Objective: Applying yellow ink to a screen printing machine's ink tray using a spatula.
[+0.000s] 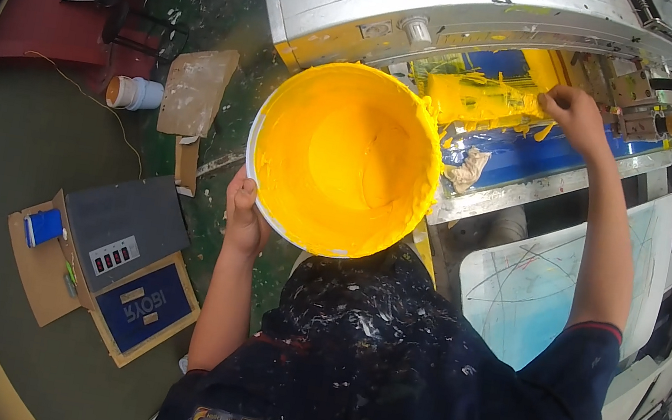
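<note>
Your left hand (245, 218) is holding the side of a big bucket (277, 139) in front of you. Your right hand (577, 118) is curling its fingers by the end of a messy yellow piece (485, 102); I cannot tell if they are gripping it. A crumpled rag (467, 169) is lying nearby.

The left hand (245, 215) and right hand (577, 121) are making two; the large bucket (287, 139) and small bucket (143, 94) are making two; rag (467, 169), grey box (124, 216) and framed blue panel (121, 315) are numbering one each.
</note>
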The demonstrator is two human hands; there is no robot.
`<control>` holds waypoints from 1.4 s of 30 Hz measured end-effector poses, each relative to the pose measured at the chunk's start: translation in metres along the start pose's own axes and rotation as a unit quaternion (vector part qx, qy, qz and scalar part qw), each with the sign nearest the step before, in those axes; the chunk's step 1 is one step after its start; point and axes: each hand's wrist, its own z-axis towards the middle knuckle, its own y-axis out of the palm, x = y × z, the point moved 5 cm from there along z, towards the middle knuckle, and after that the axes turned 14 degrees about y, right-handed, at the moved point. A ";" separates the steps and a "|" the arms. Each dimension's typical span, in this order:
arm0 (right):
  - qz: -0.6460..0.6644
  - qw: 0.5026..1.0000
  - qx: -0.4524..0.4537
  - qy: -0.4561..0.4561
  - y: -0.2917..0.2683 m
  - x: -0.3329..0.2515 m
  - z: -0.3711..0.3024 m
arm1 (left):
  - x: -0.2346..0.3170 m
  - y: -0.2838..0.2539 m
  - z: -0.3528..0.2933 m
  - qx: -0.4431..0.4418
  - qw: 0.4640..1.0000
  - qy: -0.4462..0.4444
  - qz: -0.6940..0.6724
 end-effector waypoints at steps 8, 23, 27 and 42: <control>0.116 0.990 0.011 0.075 -0.032 0.044 -0.080 | 0.006 0.006 -0.001 -0.013 1.000 0.003 -0.002; -0.200 0.897 0.264 -0.294 -0.064 -0.109 -0.232 | 0.028 0.055 -0.003 0.019 0.999 0.005 -0.032; -0.196 0.913 0.242 -0.262 -0.051 -0.058 -0.229 | 0.023 0.046 -0.003 0.030 0.999 0.012 -0.026; 0.016 0.983 0.175 0.054 -0.001 0.039 -0.199 | 0.000 0.001 -0.001 -0.010 1.000 0.011 -0.002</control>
